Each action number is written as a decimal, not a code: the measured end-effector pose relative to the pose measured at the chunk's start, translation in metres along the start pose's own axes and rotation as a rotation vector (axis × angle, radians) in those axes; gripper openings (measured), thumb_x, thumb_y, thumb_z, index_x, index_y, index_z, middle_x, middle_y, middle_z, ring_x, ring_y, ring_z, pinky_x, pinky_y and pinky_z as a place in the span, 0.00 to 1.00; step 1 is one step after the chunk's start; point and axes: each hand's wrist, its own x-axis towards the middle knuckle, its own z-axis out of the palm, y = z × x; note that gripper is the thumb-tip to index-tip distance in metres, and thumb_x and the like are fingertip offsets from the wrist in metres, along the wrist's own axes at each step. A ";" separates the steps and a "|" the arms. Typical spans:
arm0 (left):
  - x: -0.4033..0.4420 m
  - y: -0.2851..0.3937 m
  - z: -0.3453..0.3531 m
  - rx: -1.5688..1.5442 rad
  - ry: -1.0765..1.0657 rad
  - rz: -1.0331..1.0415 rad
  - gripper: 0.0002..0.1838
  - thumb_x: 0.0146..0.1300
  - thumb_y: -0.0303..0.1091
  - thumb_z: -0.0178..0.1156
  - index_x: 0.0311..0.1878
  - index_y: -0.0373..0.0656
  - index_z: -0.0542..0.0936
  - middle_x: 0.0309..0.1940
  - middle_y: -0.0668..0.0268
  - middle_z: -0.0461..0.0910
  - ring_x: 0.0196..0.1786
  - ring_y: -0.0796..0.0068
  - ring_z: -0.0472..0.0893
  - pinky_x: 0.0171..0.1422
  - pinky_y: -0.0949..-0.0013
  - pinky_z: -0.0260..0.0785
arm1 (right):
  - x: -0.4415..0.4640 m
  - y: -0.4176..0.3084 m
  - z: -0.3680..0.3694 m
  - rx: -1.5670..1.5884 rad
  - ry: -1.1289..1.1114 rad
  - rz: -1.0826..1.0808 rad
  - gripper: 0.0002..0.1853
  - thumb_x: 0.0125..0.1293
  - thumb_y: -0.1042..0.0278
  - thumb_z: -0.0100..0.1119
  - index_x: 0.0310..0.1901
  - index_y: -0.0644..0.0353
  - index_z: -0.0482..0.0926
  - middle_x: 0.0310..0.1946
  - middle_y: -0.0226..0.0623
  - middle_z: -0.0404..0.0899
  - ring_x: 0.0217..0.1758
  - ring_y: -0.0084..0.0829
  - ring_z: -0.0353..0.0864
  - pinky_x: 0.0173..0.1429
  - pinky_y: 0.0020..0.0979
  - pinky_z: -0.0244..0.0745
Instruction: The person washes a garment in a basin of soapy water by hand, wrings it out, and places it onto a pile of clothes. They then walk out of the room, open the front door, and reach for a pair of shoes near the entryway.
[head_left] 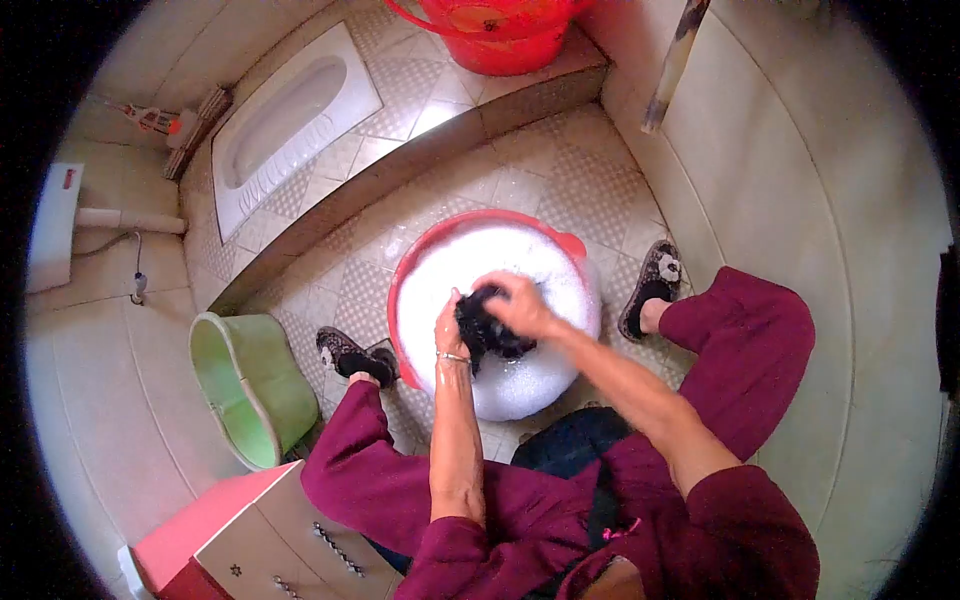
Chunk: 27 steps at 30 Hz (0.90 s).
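Observation:
A wet black cloth [483,325] is bunched between my two hands, above a red basin [408,262] full of white suds [500,245]. My left hand [450,328] grips the cloth's left side, with a bracelet on the wrist. From the right, my right hand [520,305] is closed over the top of the cloth, its fingers bent and slightly blurred. The lower part of the cloth hangs at the foam. What kind of garment it is, I cannot tell.
A green bucket [285,370] lies tilted at the left, near a cabinet [270,545]. Behind a raised tiled step [400,165] are a squat toilet [350,110] and a red bucket [500,40]. My feet stand either side of the basin.

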 end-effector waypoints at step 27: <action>-0.072 0.039 0.087 1.309 -0.257 0.413 0.25 0.49 0.37 0.63 0.49 0.35 0.69 0.40 0.64 0.74 0.42 0.75 0.73 0.47 0.72 0.66 | 0.042 -0.031 -0.036 -0.181 -0.369 0.020 0.25 0.45 0.50 0.61 0.40 0.62 0.72 0.35 0.46 0.76 0.41 0.41 0.75 0.46 0.35 0.68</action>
